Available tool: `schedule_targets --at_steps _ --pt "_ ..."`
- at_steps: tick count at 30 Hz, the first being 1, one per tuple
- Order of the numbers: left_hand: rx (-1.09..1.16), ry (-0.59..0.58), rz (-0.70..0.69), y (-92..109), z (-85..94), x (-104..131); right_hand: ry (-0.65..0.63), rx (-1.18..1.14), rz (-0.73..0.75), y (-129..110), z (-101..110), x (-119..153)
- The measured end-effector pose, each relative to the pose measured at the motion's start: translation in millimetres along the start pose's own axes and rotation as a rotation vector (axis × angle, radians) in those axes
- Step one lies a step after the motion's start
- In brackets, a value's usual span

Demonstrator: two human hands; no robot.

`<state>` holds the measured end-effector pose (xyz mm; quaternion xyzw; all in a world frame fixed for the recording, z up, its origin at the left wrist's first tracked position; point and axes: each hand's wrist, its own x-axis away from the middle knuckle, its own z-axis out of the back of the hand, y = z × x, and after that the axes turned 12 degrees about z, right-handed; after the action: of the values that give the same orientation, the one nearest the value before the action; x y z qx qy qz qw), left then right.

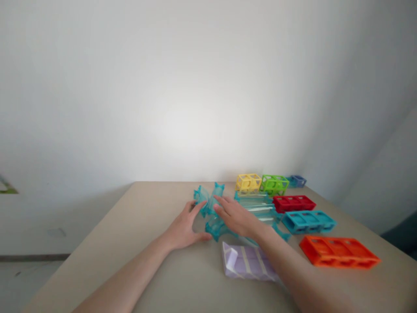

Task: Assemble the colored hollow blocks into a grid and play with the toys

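Note:
Several clear blue plastic pieces [217,190] lie around my hands near the middle of the table. My left hand [185,228] has its thumb and fingers spread apart, with the fingertips beside the left-hand pieces and nothing in its grasp. Over the pieces reaches my right hand [235,214], its fingers stretched out and touching or just above them. Beyond it, more long clear blue pieces [257,204] lie side by side. Nearer to me, partly behind my right forearm, is a light purple wrapped packet [247,262] with pale stripes.
On the table [130,226], a yellow frame block [248,182], a green one [274,184] and a dark blue one [298,181] stand at the back right. Red [294,203], teal [309,221] and orange [339,251] blocks line the right side. A wall rises behind.

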<state>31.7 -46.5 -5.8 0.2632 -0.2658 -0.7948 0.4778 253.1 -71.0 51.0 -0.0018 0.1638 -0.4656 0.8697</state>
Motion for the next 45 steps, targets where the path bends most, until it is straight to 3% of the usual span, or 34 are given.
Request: schedule_targets --at_steps 6,9,12,17,23,32,35,38,40,45 --pt "-0.052 -0.030 -0.037 -3 1.7 -3 -0.012 0.176 -0.117 63 8 46" --pt "-0.050 -0.036 -0.028 -3 1.2 -5 -0.027 0.220 -0.199 76 0 56" --pt "-0.006 -0.020 -0.058 -3 1.5 -6 0.006 0.230 -0.157 65 -5 47" --pt "0.068 0.001 -0.092 -7 7.1 -6 0.028 0.204 -0.117 21 -8 14" --pt "0.152 0.170 -0.008 -22 19.2 -13 0.050 0.186 -0.106 -11 -17 -17" --pt "0.076 0.434 0.120 -38 21.8 -20 0.057 0.175 -0.157 -6 -14 -62" --pt "0.044 0.399 0.130 -37 25.4 -19 0.072 0.148 -0.129 -6 -16 -70" --pt "0.046 0.337 0.115 -32 29.5 -16 0.034 0.092 0.018 -10 -22 -71" --pt "0.057 0.357 0.124 -30 30.9 -15 -0.013 0.038 0.093 -10 -26 -70" --pt "0.170 0.629 0.317 -36 31.4 -17 -0.016 -0.048 0.118 -5 -30 -70"
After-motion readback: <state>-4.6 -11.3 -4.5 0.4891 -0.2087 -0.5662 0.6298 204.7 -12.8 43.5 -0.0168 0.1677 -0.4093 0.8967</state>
